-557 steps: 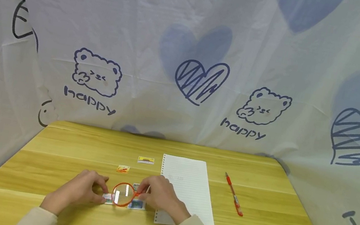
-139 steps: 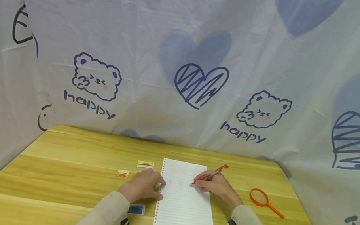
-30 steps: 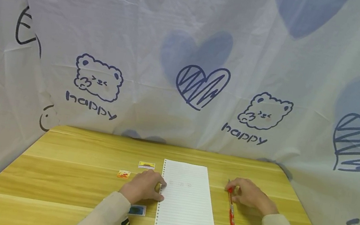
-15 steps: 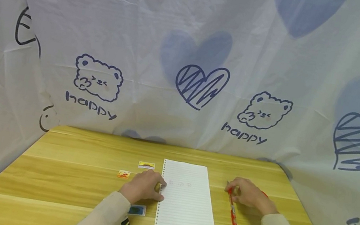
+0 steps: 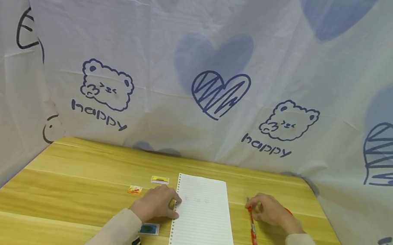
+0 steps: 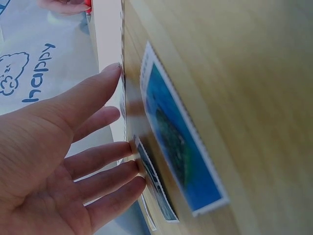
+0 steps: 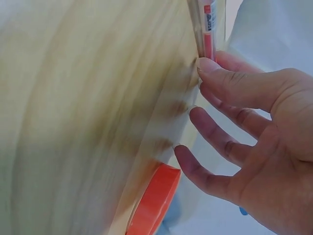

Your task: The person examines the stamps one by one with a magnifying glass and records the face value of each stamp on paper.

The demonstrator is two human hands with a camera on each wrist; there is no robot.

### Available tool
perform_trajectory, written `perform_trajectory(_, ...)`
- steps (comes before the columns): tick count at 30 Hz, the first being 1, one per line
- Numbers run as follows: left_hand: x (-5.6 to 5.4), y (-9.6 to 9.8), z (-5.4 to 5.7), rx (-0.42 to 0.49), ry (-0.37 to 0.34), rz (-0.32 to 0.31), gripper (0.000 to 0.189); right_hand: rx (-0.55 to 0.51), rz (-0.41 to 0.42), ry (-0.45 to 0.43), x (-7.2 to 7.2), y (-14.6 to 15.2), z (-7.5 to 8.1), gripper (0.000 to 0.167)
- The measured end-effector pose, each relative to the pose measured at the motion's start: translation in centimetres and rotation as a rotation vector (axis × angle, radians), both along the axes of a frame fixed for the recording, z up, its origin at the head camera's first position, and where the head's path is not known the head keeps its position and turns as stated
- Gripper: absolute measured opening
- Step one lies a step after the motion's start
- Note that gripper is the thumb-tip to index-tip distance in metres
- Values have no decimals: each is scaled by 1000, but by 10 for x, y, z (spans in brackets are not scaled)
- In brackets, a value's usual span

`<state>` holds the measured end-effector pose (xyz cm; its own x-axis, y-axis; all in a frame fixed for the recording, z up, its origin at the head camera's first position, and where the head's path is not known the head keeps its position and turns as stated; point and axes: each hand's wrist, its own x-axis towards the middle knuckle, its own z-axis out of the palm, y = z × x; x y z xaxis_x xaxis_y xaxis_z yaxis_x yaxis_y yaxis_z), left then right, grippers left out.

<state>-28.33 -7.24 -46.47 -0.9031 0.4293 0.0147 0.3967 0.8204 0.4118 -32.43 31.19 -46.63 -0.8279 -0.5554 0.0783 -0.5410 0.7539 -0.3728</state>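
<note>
My left hand lies at the punched left edge of a lined sheet of paper, its thumb and index fingertips on that edge and the other fingers loosely extended. Faint red writing runs across the upper part of the sheet. On the right, my right hand pinches a red pen between thumb and index finger near its point, the pen lying low along the table. Its other fingers are spread, in the right wrist view, near an orange magnifying glass, mostly hidden behind the hand in the head view.
Postage stamps lie left of the paper: a yellow one, a small orange one and a blue one by the left wrist. Another dark stamp sits under the left fingertips. A printed white curtain encloses the wooden table.
Earlier my right hand held the magnifying glass over the stamps, then the pen on the paper. The pen is now right of the sheet, with more writing there. The last second shows barely any motion.
</note>
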Motion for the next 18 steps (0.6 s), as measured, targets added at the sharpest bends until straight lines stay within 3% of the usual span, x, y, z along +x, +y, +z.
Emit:
perform_trajectory(6, -1, -1, 0, -7, 25, -19, 45, -78, -87, -48, 5, 2, 7, 36)
perform_trajectory(11, -3, -6, 0, -1, 75, -22, 46, -163, -137, -66, 9, 0, 14, 32)
perform_trajectory(18, -9, -35, 11, 103, 92, 80, 38, -214, -212, -21, 19, 5, 19, 24)
